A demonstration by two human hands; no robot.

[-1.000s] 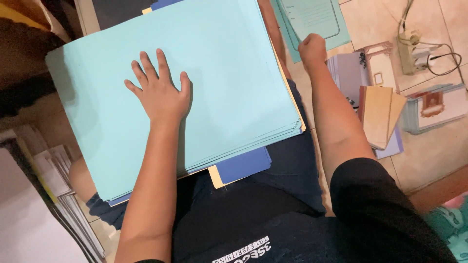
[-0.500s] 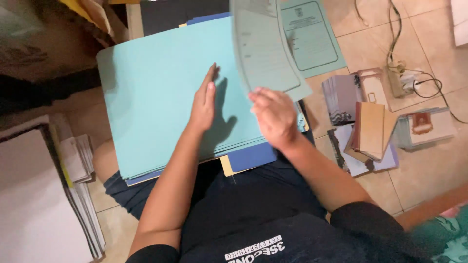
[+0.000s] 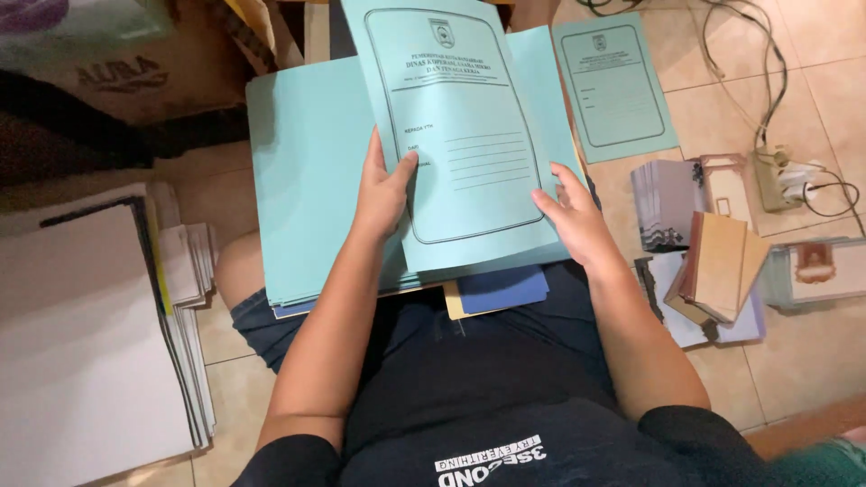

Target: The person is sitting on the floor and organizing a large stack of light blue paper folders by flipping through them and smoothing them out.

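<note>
brown cardboard box with dark printed lettering (image 3: 135,77): far left, above my lap | pale green printed label panel on my held folder's cover (image 3: 456,117) | matching printed folder cover (image 3: 613,86): floor, right

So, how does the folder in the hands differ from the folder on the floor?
The held folder is gripped by the left hand and right hand above the lap stack; the floor folder lies flat on tiles, untouched. The held folder looks larger, being nearer the camera. Both are light teal with a framed printed front.
</note>
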